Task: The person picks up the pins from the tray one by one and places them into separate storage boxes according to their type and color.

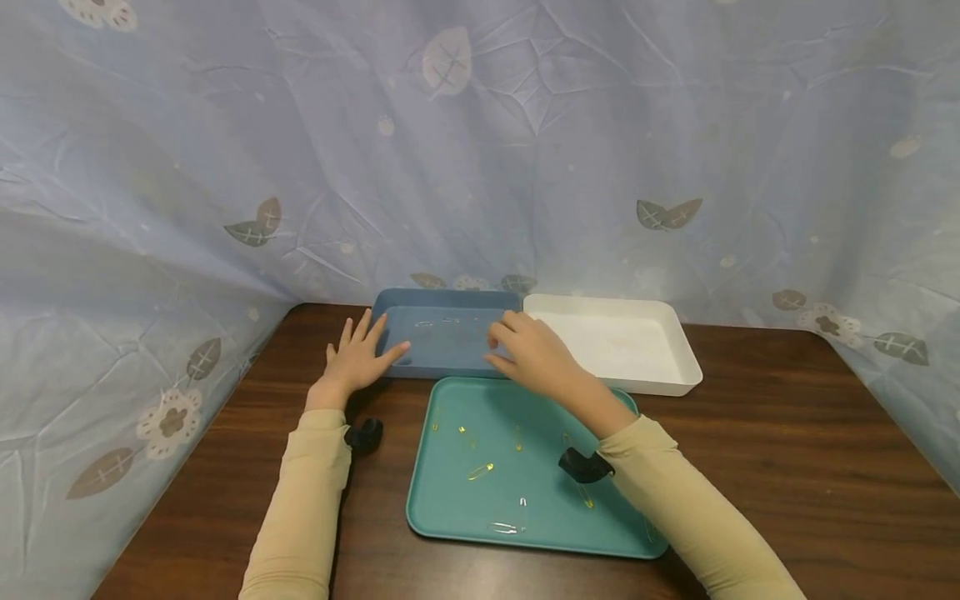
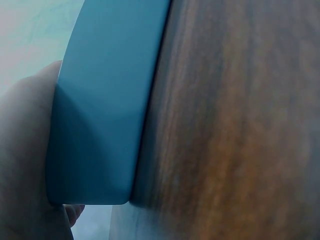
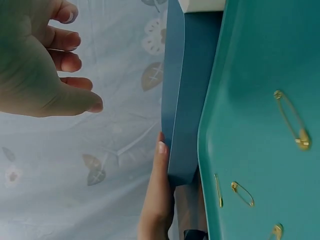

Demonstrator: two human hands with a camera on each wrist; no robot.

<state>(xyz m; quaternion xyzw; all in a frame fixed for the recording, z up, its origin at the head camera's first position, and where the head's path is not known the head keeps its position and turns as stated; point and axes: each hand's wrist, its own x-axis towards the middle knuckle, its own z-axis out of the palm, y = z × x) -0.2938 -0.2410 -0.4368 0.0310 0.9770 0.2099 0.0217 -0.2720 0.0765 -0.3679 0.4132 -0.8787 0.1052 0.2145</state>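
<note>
My left hand (image 1: pixel 352 362) rests on the left rim of a shallow blue tray (image 1: pixel 442 354), fingers spread and thumb reaching over its front edge. Above that tray's right end hovers my right hand (image 1: pixel 536 354), its fingers loosely bent, with a gap between thumb and fingertips and nothing seen in it. A few small silver safety pins (image 1: pixel 451 320) lie inside the blue tray. Nearer me, a teal tray (image 1: pixel 457 504) bears several gold safety pins (image 1: pixel 481 472) scattered about, plus silver safety pins (image 1: pixel 504 527) by its front edge. My right forearm covers part of the teal tray.
A white tray (image 1: pixel 622 346) stands to the right of the blue one, end to end with it. The trays are on a dark wooden table (image 1: pixel 795 442). Behind hangs a pale blue curtain (image 1: pixel 480 167) with leaf prints.
</note>
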